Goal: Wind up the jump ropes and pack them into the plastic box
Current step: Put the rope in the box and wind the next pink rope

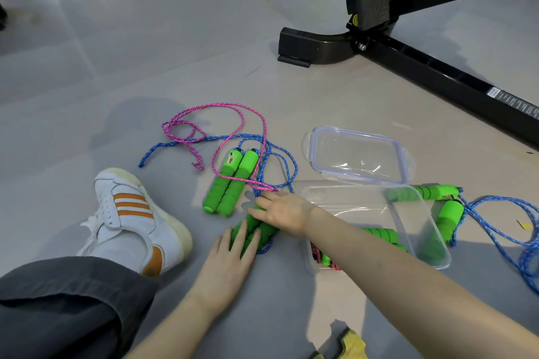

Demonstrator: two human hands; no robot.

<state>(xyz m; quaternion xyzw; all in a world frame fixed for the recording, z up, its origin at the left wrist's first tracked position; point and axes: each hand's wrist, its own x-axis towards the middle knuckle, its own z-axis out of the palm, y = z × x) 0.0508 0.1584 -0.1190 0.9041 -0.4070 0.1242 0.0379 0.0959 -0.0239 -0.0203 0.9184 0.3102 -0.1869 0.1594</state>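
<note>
Person seated on a grey floor (87, 67). Both hands are on one pair of green foam handles (253, 224), which lie side by side on the floor with a loop of blue cord (269, 243) against them.

Left hand (230, 259): grip apart. The fingers are straight and flat on the near ends of the handles, clamped on nothing.

Right hand (281, 213): reaches in from the right, fingers extended over the far ends of the same handles. Grip apart as far as shows; the thumb is hidden.

Just beyond the grip lies a second handle pair (230, 183), one handle with a yellow label. The pink rope (215, 114) crosses over this pair and ends near the right fingertips. Farther out and left of the grip, the pink rope and a loose blue rope (180, 144) sprawl unwound and cross each other.

Right of the grip, partly under the right forearm, is the clear plastic box (431, 230), open. Inside it are packed green handles (379, 234) with pink cord (320, 259) at the near end.

Beyond the box its lid (358, 154) lies flat. Past the box's far right corner is a third handle pair (437, 192) with a tangled blue rope (510, 227).

Left of the grip are a white sneaker with orange stripes (137, 213) and a dark trouser leg (58, 300). Well beyond the grip stands a black gym machine frame (437, 76).
</note>
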